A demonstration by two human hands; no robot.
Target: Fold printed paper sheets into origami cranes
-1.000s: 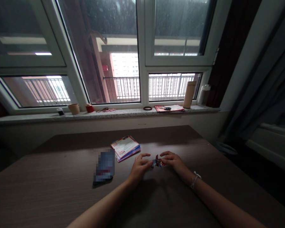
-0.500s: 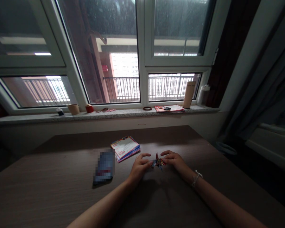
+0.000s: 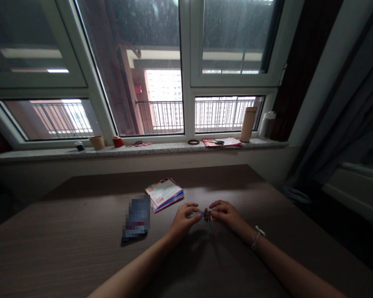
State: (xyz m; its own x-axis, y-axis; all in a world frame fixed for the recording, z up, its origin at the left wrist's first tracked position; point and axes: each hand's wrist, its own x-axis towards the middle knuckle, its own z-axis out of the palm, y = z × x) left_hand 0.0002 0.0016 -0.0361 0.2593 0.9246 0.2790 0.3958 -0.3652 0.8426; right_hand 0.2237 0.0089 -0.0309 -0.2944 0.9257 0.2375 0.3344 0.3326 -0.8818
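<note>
A small folded piece of coloured paper (image 3: 207,215), red and blue, sits just above the dark wooden table (image 3: 65,248) between my two hands. My left hand (image 3: 184,219) pinches its left end with thumb and fingertips. My right hand (image 3: 225,213) pinches its right end, a pale band on that wrist. Both hands rest low on the table and hide part of the paper.
A stack of colourful paper sheets (image 3: 164,193) lies beyond my left hand, with a dark flat object (image 3: 137,217), blurred, to its left. The windowsill holds a tall tan flask (image 3: 247,123), papers with scissors (image 3: 221,142), a red cup (image 3: 117,141) and a tan cup (image 3: 97,142).
My hands have drawn closer together around the folded paper. Its upright tip, visible half a second ago, now sits lower and more hidden between my fingers.
</note>
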